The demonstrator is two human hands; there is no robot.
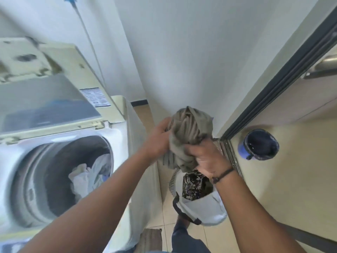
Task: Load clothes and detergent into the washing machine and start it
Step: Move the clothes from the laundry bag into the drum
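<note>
A top-loading washing machine (116, 136) stands at the left with its lid (45, 99) raised. White and pale blue clothes (87, 178) lie in its drum. Both hands hold a bunched grey-olive garment (189, 128) in the air to the right of the machine, above a white laundry bag (206, 209) on the floor. My left hand (158, 139) grips the garment's left side. My right hand (206, 157) grips its lower right part. A dark patterned cloth (193, 185) lies inside the bag. No detergent is in view.
A blue mug-like container (259, 145) with a dark inside stands on the beige surface at the right, beside a dark sliding door frame (273, 88). A white wall is ahead. A thin pole (87, 39) leans behind the machine. A grey mat (151, 238) lies on the tiled floor.
</note>
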